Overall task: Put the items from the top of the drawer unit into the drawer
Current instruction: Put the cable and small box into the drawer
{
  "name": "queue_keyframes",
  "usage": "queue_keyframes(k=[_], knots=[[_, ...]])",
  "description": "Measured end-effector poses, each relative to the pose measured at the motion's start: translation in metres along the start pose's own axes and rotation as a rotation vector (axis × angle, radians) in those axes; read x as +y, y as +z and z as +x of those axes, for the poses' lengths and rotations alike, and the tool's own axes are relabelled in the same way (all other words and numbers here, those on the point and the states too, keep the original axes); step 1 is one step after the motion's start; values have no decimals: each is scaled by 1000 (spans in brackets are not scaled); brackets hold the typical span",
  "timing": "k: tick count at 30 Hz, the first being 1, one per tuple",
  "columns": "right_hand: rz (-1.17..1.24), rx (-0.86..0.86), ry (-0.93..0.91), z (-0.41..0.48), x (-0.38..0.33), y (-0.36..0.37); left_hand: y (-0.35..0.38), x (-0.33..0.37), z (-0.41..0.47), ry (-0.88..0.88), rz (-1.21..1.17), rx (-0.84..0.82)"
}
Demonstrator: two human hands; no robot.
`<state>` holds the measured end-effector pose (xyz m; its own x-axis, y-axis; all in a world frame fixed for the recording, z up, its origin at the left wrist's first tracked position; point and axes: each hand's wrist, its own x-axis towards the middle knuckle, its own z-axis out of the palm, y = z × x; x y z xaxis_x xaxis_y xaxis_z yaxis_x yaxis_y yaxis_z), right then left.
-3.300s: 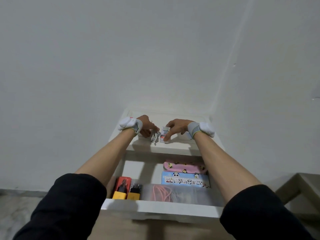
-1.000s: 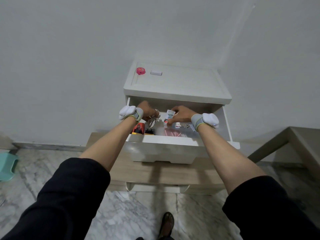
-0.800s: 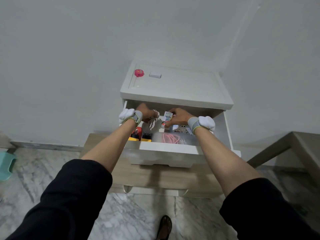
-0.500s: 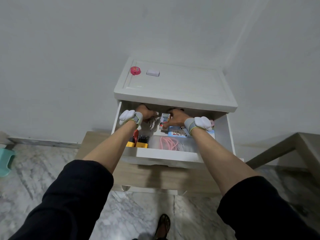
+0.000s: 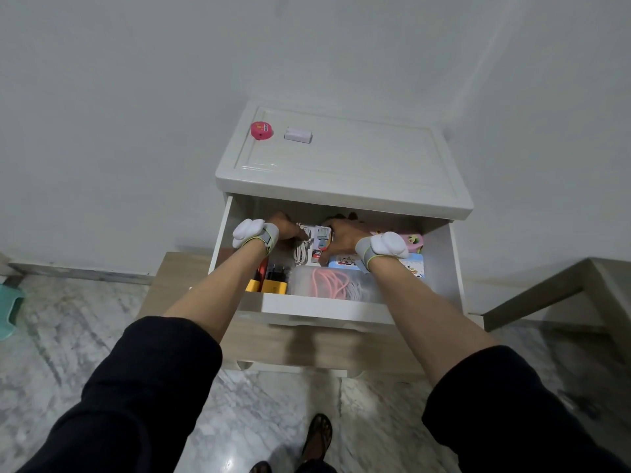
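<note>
Drawer (image 5: 321, 307) is crowded: left hand (image 5: 285, 230) pinching a cable (image 5: 302, 249), right hand (image 5: 343, 235) gripping a box (image 5: 322, 238); either could snag or jam when set down.

The white drawer unit (image 5: 345, 172) stands against the wall, its top drawer (image 5: 317, 307) pulled out toward the near side. On the unit's top, at the far left, lie a round pink item (image 5: 261, 130) and, just to its right, a small pale oblong block (image 5: 298, 135); the two are near each other but apart. Inside the drawer, a coiled white cable (image 5: 302, 249) hangs from the left hand (image 5: 285, 230) toward the far middle. Just to its right, the right hand (image 5: 345, 235) holds a small printed packet (image 5: 322, 240) upright, its lower end down among the drawer's contents.
</note>
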<state>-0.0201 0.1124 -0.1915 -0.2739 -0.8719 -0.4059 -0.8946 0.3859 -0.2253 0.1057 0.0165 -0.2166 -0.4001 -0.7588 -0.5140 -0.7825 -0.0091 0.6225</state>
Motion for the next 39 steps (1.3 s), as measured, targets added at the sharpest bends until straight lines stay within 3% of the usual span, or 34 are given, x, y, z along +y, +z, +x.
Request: queue_keyframes(k=[7,14,21,32,39], knots=[[-87,-51,11,-7,-4,-5,2,0,-11,67,178,-14],[-146,52,21,-15,-8,0,-2,-3,-23,119,217,29],[-40,26,47,-28,-14,-13,-7,-6,-36,157,233,22],[192,-93,47,-73,-39,-58,-46,16,-88,245,365,-222],[121,44,8,-88,-56,-99,-84,38,-113,292,327,-246]])
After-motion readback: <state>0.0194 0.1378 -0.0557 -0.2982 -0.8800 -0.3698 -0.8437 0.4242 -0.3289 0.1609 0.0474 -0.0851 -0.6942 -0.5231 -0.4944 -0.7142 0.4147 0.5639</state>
